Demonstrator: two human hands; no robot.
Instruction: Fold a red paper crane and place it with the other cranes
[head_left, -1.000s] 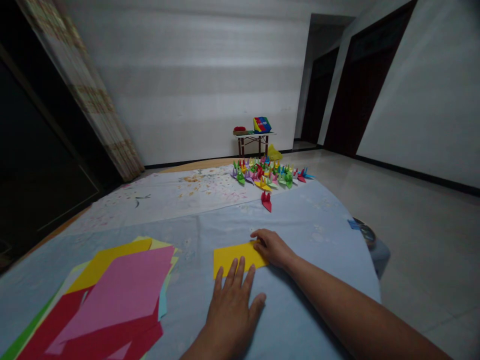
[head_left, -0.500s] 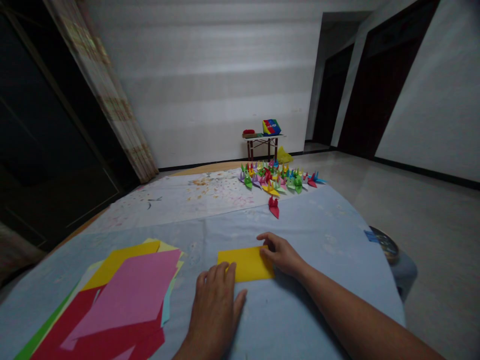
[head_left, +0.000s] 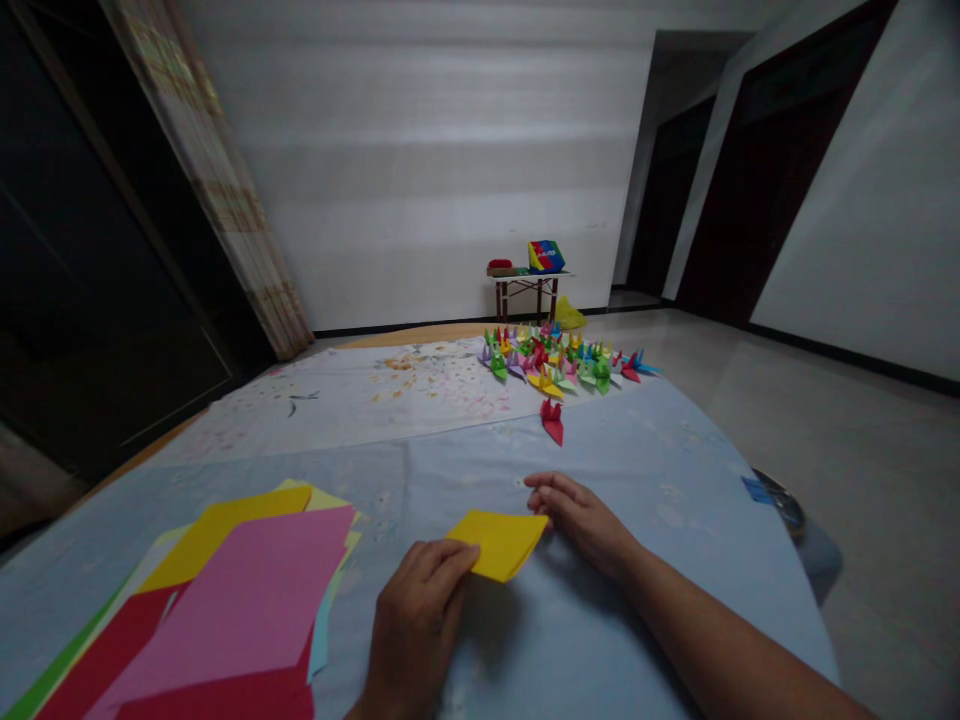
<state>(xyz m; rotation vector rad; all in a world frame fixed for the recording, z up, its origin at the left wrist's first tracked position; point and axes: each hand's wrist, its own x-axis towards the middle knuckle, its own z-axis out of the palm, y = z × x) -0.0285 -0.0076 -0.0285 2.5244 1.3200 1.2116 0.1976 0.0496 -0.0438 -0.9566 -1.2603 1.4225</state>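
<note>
A folded yellow sheet of paper (head_left: 499,543) is lifted at a tilt above the blue cloth, its shadow falling below. My left hand (head_left: 424,610) pinches its left end between thumb and fingers. At the sheet's right corner is my right hand (head_left: 581,515), fingers loosely bent and apart; whether a fingertip touches the corner I cannot tell. To the left lies a loose stack of coloured paper, with a pink sheet (head_left: 247,590) on top and yellow, red and green ones around it. One red paper crane (head_left: 552,421) stands beyond my right hand.
Many folded paper cranes (head_left: 559,360) in several colours crowd the table's far right. The round table wears a pale blue cloth (head_left: 420,480). Off its right edge is a grey stool (head_left: 817,560) with a round container. A small table (head_left: 529,275) with a colourful box stands by the wall.
The yellow paper has risen off the cloth and tilted. My left hand has gone from lying flat on it to pinching its end. My right hand has drawn off its right edge.
</note>
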